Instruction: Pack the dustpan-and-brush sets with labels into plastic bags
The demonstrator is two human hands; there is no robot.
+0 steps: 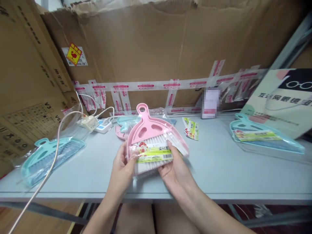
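Observation:
Between both hands is a pink dustpan and brush set [156, 127] in clear plastic wrap, held above the table with its handle pointing away. A green and white label [154, 152] lies across the white bristles. My left hand [123, 162] grips the near left edge, thumb on top by the label. On the right, my right hand [175, 168] pinches the set, thumb on the label's right end and fingers underneath. Behind it, partly hidden, lie another pink dustpan [120, 132] and a turquoise one [124, 122]. Several loose labels [192, 129] lie to the right.
Bagged turquoise dustpan sets lie at the left [53, 157] and right [265, 136] of the table [209, 175]. A cable [55, 152] crosses the left side near a power strip [103, 126]. A phone [210, 103] leans against the large cardboard box [151, 48]. A printed bag [280, 104] stands right.

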